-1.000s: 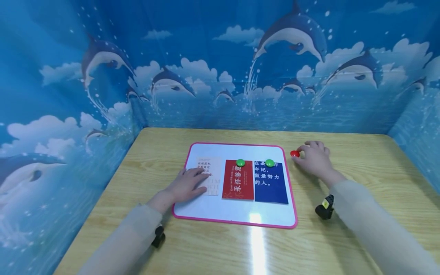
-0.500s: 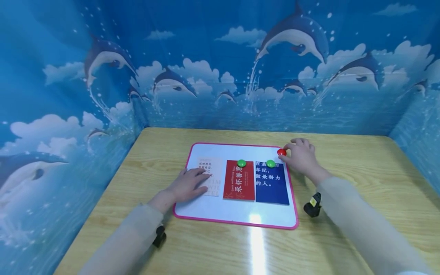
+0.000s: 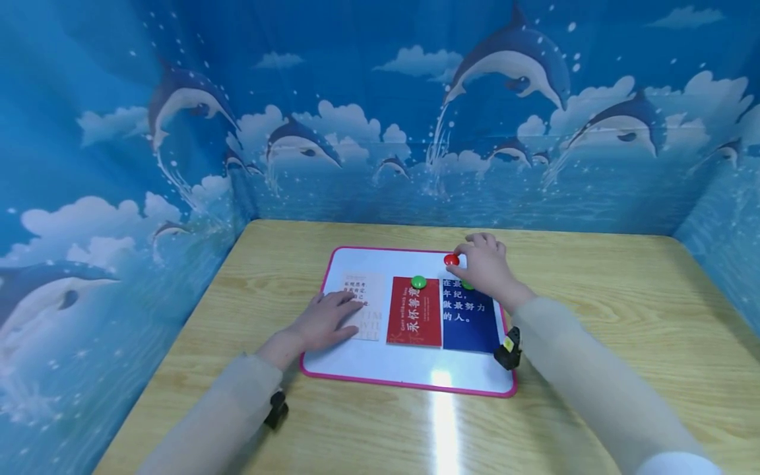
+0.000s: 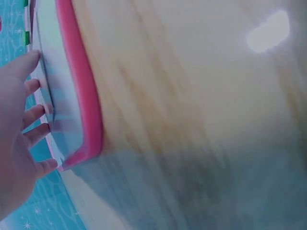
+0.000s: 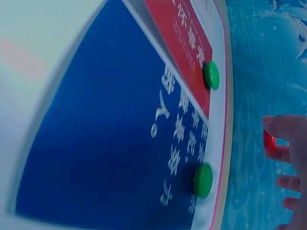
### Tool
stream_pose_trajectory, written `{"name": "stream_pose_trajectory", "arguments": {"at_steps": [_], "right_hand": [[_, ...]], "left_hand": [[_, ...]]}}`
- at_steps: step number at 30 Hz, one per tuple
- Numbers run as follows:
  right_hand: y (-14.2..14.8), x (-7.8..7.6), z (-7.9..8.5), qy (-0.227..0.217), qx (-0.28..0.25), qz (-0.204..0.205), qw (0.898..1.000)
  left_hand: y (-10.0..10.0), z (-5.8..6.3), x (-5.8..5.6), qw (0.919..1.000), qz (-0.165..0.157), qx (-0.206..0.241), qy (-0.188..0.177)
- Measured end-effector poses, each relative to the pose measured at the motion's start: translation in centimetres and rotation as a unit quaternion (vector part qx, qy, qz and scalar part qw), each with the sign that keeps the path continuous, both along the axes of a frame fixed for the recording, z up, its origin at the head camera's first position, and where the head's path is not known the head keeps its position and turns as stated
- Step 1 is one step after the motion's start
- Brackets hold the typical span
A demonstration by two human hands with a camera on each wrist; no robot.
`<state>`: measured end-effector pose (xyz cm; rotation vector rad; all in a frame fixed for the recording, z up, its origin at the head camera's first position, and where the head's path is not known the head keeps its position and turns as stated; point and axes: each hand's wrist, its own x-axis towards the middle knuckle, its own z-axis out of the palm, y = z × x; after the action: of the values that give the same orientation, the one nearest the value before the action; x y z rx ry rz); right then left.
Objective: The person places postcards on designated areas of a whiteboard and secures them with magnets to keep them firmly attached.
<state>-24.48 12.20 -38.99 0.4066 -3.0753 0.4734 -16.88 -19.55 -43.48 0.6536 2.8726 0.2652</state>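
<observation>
My right hand (image 3: 488, 265) pinches a round red magnet (image 3: 451, 260) between thumb and finger, above the far right part of a pink-rimmed whiteboard (image 3: 410, 366). With its fingers spread, my left hand (image 3: 323, 320) rests on a white card (image 3: 369, 323) at the board's left. In the middle lies a red card (image 3: 413, 316) with a green magnet (image 3: 418, 282) at its top edge. Beside it is a blue card (image 3: 469, 330); its green magnet (image 5: 203, 180) shows fully in the right wrist view but is partly hidden by the right hand in the head view.
The board lies flat on a wood-grain table (image 3: 623, 297). Blue curtains (image 3: 356, 171) printed with dolphins hang behind and along the sides. Each wrist wears a small black camera (image 3: 508, 349).
My right hand has carried the red magnet leftward, from the table right of the board to above the board's far edge. The left hand has stayed on the white card.
</observation>
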Motion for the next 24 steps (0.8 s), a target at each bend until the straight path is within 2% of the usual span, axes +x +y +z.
{"name": "stream_pose_trajectory", "arguments": {"at_steps": [13, 24], "right_hand": [[-6.1, -1.3, 0.0, -0.013, 0.003, 0.036, 0.999], [-9.7, -1.6, -0.5, -0.019, 0.020, 0.065, 0.997]], "left_hand": [[-0.1, 0.4, -0.5, 0.9998, -0.001, 0.013, -0.014], [-0.2, -0.1, 0.0, 0.9997, 0.003, -0.016, -0.018]]}}
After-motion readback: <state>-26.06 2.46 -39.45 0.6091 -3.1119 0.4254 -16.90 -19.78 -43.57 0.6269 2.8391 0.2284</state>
